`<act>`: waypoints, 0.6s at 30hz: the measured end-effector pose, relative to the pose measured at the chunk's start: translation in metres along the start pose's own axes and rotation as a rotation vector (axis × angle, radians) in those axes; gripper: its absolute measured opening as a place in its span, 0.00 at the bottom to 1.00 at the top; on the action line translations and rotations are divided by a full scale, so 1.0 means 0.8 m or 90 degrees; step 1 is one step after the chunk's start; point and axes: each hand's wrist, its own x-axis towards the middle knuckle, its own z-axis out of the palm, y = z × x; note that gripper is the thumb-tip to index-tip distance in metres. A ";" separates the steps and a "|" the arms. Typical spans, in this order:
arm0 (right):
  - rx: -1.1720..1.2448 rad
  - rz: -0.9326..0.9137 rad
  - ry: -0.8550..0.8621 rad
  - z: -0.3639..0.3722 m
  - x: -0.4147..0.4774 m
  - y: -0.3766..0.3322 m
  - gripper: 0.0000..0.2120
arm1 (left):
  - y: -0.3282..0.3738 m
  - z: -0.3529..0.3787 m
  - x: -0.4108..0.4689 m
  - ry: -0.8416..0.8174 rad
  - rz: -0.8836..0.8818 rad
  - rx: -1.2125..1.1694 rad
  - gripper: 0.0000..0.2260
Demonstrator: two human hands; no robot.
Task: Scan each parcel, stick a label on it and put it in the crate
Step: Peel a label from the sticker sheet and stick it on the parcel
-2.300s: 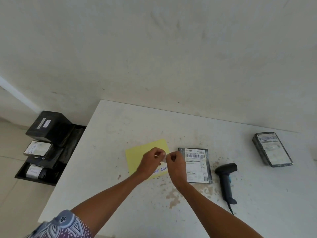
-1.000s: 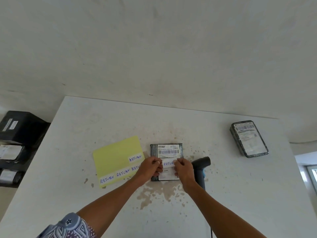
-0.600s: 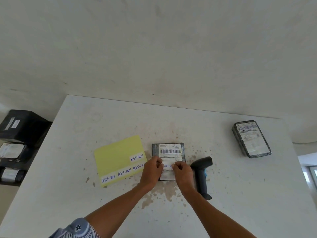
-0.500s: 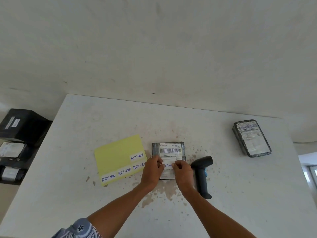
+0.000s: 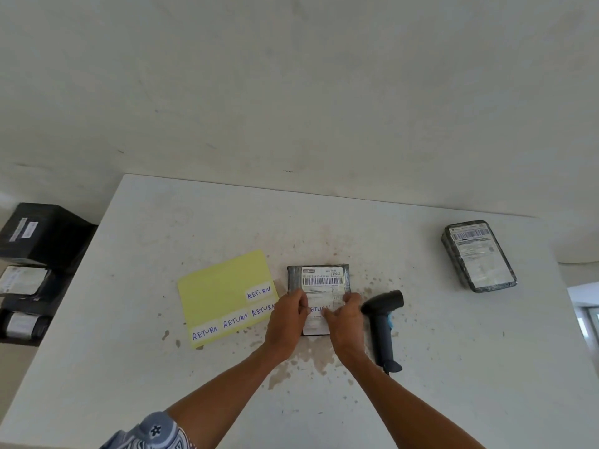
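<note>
Flatly, left hand (image 5: 287,315) and right hand (image 5: 344,315) press paper label (image 5: 316,309) onto rectangular parcel (image 5: 319,280).

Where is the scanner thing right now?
The scanner lies on the white table, just right of the right hand and the parcel.

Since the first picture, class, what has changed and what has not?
Both hands, left hand and right hand, carried a RETURN label from the yellow sheet right onto the centre parcel, pressing it down. Scanner and far parcel stayed put.
</note>
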 end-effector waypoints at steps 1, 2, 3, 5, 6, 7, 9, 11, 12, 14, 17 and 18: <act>0.007 0.015 0.001 -0.002 0.000 -0.001 0.18 | 0.000 -0.001 0.000 0.000 0.011 0.009 0.07; -0.005 0.022 0.001 -0.003 0.000 -0.002 0.18 | -0.001 -0.001 0.000 0.000 0.019 0.015 0.06; -0.043 0.019 0.007 -0.005 -0.002 -0.002 0.18 | -0.002 -0.001 -0.001 -0.002 0.025 0.018 0.05; -0.166 -0.007 0.034 -0.006 -0.007 -0.002 0.22 | -0.004 -0.001 -0.003 -0.010 0.030 0.020 0.03; -0.209 -0.022 0.044 -0.006 -0.009 -0.003 0.24 | -0.005 -0.001 -0.005 -0.012 0.030 0.030 0.02; -0.230 -0.029 0.047 -0.006 -0.010 -0.003 0.26 | -0.006 -0.001 -0.007 -0.010 0.028 0.046 0.03; -0.224 -0.005 0.042 -0.006 -0.006 -0.007 0.25 | -0.009 -0.004 -0.009 -0.002 0.013 0.074 0.05; -0.170 0.035 0.036 -0.007 0.002 -0.010 0.19 | -0.009 -0.006 -0.008 0.004 -0.012 0.076 0.08; -0.148 0.045 0.032 -0.008 0.005 -0.012 0.15 | -0.009 -0.007 -0.008 0.006 -0.022 0.074 0.09; -0.151 0.033 0.027 -0.012 0.010 -0.013 0.11 | -0.007 -0.006 -0.007 0.011 -0.039 0.074 0.10; -0.182 0.016 0.014 -0.015 0.009 -0.011 0.13 | -0.007 -0.001 -0.005 0.019 -0.073 0.025 0.13; -0.185 0.009 0.013 -0.016 0.008 -0.011 0.16 | -0.007 -0.001 -0.003 0.019 -0.087 -0.006 0.14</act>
